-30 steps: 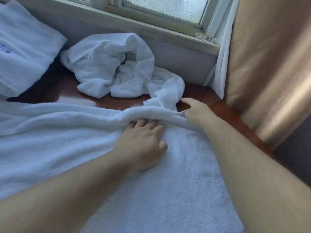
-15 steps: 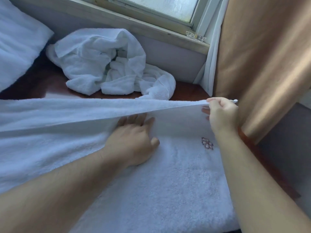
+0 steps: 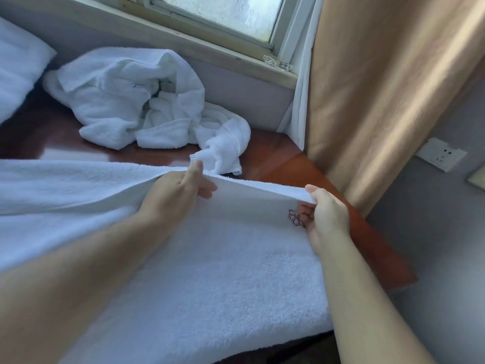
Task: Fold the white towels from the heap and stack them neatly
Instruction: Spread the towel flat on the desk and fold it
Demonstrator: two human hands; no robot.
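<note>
White terry towel (image 3: 210,285): spread over the near part of the wooden table (image 3: 288,158). Long axis runs left to right, left end out of view, right end near the table's right edge.

Left hand (image 3: 178,195): half a second earlier it lay flat on the towel beneath the raised far hem; it now pinches that hem about midway along, thumb on top, fingers under.

Right hand (image 3: 325,214): has moved inward from the curtain (image 3: 380,101) and holds the far right corner, thumb over, fingers curled beneath. A small embroidered mark (image 3: 295,218) sits just beside those fingers.

Hem between the hands: lifted off the towel.

Heap (image 3: 126,101): at the table's far edge below the window sill, one tail just behind the left hand.

Bare wood: far right corner, between heap and curtain.

White bundle (image 3: 18,74): far left corner
</note>
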